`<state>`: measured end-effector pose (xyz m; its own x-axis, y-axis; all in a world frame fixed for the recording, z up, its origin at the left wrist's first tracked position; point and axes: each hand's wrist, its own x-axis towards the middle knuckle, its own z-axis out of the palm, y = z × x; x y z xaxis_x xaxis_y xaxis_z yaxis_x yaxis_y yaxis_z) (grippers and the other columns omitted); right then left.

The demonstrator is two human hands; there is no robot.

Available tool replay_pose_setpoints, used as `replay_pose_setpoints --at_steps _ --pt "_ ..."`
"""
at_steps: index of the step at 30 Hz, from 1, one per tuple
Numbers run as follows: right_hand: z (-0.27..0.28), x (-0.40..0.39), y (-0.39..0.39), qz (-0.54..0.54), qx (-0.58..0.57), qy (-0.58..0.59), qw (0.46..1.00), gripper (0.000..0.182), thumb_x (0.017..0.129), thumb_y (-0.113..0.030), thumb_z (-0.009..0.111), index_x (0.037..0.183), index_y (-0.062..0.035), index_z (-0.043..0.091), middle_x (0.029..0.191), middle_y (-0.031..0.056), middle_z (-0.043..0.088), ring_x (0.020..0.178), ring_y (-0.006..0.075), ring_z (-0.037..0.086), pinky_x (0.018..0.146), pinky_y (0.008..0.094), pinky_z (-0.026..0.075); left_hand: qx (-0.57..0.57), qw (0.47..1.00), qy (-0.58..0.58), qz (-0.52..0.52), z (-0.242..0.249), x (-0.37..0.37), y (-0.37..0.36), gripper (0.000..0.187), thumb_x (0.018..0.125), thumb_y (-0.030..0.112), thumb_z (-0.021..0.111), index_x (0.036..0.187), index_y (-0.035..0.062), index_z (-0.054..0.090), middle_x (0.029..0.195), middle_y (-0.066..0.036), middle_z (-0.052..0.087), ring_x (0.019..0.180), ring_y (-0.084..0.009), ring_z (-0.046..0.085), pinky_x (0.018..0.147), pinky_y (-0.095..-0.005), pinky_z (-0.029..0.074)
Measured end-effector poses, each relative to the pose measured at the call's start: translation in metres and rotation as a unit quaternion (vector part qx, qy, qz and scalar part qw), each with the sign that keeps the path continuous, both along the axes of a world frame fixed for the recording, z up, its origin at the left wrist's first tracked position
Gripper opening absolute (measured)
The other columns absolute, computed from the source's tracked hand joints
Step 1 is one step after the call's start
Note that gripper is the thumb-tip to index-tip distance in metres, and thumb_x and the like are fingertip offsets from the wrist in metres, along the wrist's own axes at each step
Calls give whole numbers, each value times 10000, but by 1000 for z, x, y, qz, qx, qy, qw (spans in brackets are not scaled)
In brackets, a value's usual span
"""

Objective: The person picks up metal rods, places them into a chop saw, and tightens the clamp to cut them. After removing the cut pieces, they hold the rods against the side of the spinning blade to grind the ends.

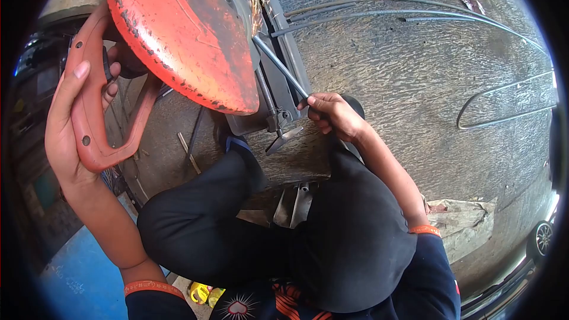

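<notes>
My left hand [66, 124] is wrapped round the orange handle [83, 89] of a chop saw, its fingers at the trigger side. The saw's scuffed orange blade guard [184, 35] fills the upper left and hides most of the disc. Sparks [256, 15] fly at the guard's right edge. A thin metal rod [278, 65] slants from the sparks down to my right hand [333, 115], which is closed round its near end. Beside the rod lies the saw's threaded vise screw [265, 92] with its crank handle [284, 140] on the dark base.
Long thin rods [415, 13] stretch over the concrete floor at upper right, and a bent U-shaped rod [465, 115] lies further right. A torn paper sack [468, 225] is near my right elbow. A blue panel [86, 278] and a wheel [542, 238] show at the edges.
</notes>
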<state>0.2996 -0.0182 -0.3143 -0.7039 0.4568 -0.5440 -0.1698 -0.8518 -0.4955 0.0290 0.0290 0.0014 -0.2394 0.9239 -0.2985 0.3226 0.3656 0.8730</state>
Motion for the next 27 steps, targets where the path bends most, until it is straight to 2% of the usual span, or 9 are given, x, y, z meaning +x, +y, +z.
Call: replay_pose_setpoints --at_steps 11,13,16,17,20,21,23,24,27 --pt "3 -4 4 14 200 -164 966 288 937 -261 560 931 11 654 567 -17 474 507 90 454 473 284 368 9 1000 15 -5 -1 6 1 562 914 242 535 1374 -33 365 1281 -136 514 1079 -203 544 935 -323 418" --pt "10 -3 5 11 331 -251 909 279 907 -242 592 828 21 645 554 22 505 518 114 483 494 315 389 10 1000 18 10 -2 8 1 568 911 247 540 1371 -38 365 1286 -137 508 1073 -203 544 937 -320 414" --pt "5 -3 0 -56 416 -302 856 301 894 -253 586 790 26 630 544 48 514 514 130 485 506 327 401 27 998 35 55 -3 13 0 568 891 243 559 1353 -45 396 1194 -153 549 1022 -171 543 889 -298 428" --pt "1 -2 1 -56 415 -302 856 301 894 -253 586 790 26 630 544 48 514 514 130 485 506 327 401 27 998 35 55 -2 9 0 568 891 243 559 1353 -45 396 1194 -153 549 1022 -171 543 889 -298 428" --pt "-10 -3 2 -46 207 -149 966 368 931 -303 496 878 7 686 501 17 473 447 105 439 439 292 340 -11 1000 26 7 0 -6 0 546 897 224 569 1343 -43 403 1197 -159 550 1020 -165 548 887 -291 432" --pt "-10 -3 4 -47 209 -147 966 368 931 -303 496 878 7 686 501 17 473 447 105 439 439 292 340 -7 1000 12 17 -1 -5 -1 541 898 216 569 1342 -44 402 1197 -158 550 1021 -164 547 887 -290 434" --pt "-6 0 8 -68 72 -39 994 362 944 -287 467 959 8 677 483 -10 428 399 77 368 390 261 274 -3 1000 0 26 -1 -1 -2 536 900 209 570 1340 -46 402 1197 -158 550 1023 -162 547 887 -289 436" --pt "-6 1 11 -61 68 -40 995 440 961 -331 431 1032 62 615 475 -19 376 365 71 286 362 246 221 2 999 -10 33 -1 2 -2 540 899 212 567 1342 -47 399 1203 -159 546 1028 -166 542 896 -298 435" --pt "-1 6 18 -47 31 -40 998 360 952 -280 448 974 8 664 469 -20 381 378 67 323 369 251 248 13 999 -13 45 -3 8 -1 547 900 219 556 1348 -49 392 1213 -163 538 1037 -175 536 915 -315 431"
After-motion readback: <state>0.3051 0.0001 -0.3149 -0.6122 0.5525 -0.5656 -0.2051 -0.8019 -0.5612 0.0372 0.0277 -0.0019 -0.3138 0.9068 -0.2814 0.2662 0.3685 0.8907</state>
